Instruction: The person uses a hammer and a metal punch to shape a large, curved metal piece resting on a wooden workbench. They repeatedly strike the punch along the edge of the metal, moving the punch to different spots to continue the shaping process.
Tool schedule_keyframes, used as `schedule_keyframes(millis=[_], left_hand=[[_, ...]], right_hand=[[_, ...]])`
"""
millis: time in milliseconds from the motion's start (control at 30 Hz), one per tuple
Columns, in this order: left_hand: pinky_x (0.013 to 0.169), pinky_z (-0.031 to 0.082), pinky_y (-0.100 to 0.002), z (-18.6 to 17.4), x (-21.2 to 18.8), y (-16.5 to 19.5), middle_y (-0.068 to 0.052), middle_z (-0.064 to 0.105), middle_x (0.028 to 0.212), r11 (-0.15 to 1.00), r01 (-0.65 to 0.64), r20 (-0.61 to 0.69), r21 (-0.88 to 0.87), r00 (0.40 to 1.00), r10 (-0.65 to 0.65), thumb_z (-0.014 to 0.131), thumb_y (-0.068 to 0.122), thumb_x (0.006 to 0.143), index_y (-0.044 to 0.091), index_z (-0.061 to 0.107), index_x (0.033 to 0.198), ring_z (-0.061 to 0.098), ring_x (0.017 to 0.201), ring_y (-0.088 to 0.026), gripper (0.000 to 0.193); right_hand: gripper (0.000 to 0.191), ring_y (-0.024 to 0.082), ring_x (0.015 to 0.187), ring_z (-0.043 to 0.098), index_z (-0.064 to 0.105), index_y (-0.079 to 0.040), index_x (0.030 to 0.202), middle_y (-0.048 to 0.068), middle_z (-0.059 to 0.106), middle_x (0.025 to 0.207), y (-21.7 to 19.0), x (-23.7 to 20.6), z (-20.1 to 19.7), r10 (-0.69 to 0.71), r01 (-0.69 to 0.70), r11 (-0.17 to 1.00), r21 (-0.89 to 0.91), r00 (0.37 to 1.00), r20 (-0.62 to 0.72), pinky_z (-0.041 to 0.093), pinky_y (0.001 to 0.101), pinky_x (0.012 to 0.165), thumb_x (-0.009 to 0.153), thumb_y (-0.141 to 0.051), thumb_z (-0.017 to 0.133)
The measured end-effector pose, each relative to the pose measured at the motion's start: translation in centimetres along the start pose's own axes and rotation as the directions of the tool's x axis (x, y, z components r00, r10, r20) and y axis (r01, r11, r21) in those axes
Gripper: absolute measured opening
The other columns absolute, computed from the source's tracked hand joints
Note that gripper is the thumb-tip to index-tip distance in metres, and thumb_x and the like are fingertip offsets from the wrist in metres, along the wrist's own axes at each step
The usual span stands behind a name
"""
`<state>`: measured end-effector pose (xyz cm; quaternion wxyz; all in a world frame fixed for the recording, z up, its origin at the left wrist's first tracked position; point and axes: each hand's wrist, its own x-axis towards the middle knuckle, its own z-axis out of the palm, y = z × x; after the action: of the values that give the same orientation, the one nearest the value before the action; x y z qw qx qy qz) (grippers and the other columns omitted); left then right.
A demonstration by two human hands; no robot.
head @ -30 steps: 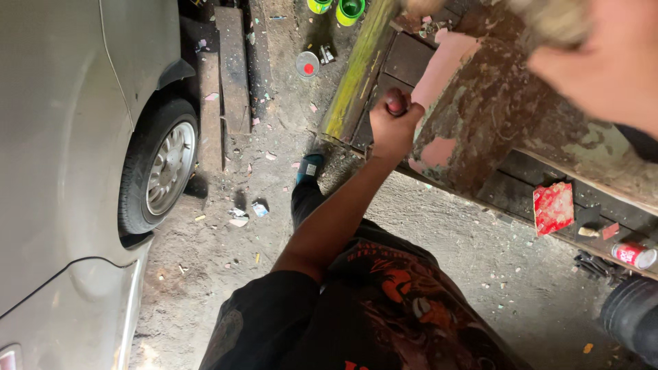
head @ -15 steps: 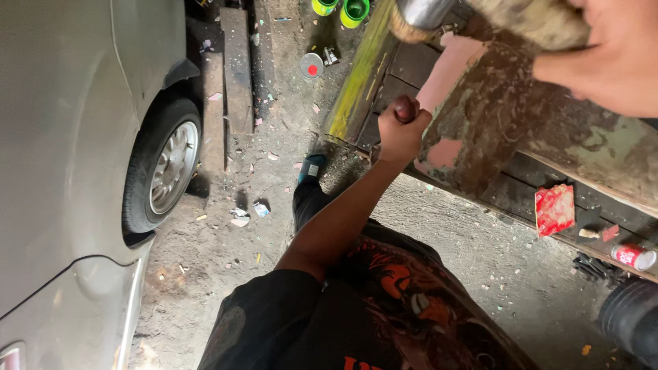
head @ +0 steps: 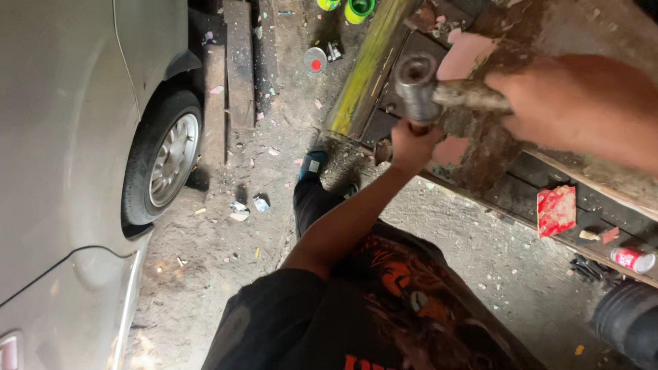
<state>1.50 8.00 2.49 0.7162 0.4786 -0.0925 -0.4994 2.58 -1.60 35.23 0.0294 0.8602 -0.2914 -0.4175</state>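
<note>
Overhead, the right hand (head: 582,103) grips the handle of a hammer (head: 439,92), whose metal head sits at 12 o'clock in view. Directly below the head, the left hand (head: 411,145) is closed against a worn panel (head: 480,147); what it holds cannot be determined. A car wheel (head: 164,161) stands at 9 o'clock.

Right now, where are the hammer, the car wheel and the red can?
hammer (head: 416,85), head view, on its round metal head.
car wheel (head: 168,160), head view, on the silver rim.
red can (head: 632,259), head view, on its side.
</note>
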Motion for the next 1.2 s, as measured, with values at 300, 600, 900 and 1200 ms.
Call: schedule_keyframes(millis=[300,600,900,1200], left_hand=[[0.056,0.039,-0.027,-3.1,0.3,1.9,0.004,0.051,0.072,0.993,-0.084,-0.036,-0.077,0.996,0.081,0.067,-0.007,0.080,0.007,0.055,0.077,0.047,0.064,-0.006,0.019],[0.050,0.041,-0.026,-2.3,1.0,4.5,0.002,0.052,0.072,0.974,-0.097,-0.011,-0.205,0.995,0.097,0.066,-0.009,0.083,0.006,0.054,0.082,0.051,0.059,-0.007,0.019],[0.061,0.046,-0.026,-1.0,0.0,4.8,0.003,0.052,0.073,0.947,-0.284,0.271,0.150,0.933,0.237,0.071,-0.008,0.081,0.006,0.056,0.082,0.050,0.069,-0.006,0.020],[0.050,0.040,-0.027,-1.6,1.2,6.1,-0.001,0.053,0.072,0.952,-0.031,0.064,-0.303,0.997,0.053,0.063,-0.010,0.084,0.006,0.051,0.083,0.051,0.059,-0.008,0.020]], right_hand=[[0.027,0.019,0.055,0.060,0.060,0.004,0.108,0.017,0.067,0.077,7.5,-3.4,9.8,0.215,0.102,0.518,0.849,0.945,-0.245,0.045,0.0358,0.049,0.087,-0.001,0.077],[0.032,0.016,0.052,0.058,0.062,0.006,0.116,0.014,0.068,0.080,8.1,-4.8,10.1,0.243,0.062,0.490,0.869,0.948,-0.205,0.044,0.0316,0.043,0.086,0.007,0.075],[0.029,0.010,0.065,0.061,0.059,0.004,0.111,0.010,0.067,0.089,6.4,-4.8,9.0,0.251,0.182,0.454,0.872,0.913,-0.321,0.045,0.0263,0.051,0.085,0.004,0.072],[0.033,0.017,0.050,0.059,0.056,0.005,0.110,0.013,0.067,0.089,8.5,-6.4,11.4,0.376,0.025,0.507,0.861,0.893,-0.248,0.046,0.0313,0.042,0.085,0.002,0.077]])
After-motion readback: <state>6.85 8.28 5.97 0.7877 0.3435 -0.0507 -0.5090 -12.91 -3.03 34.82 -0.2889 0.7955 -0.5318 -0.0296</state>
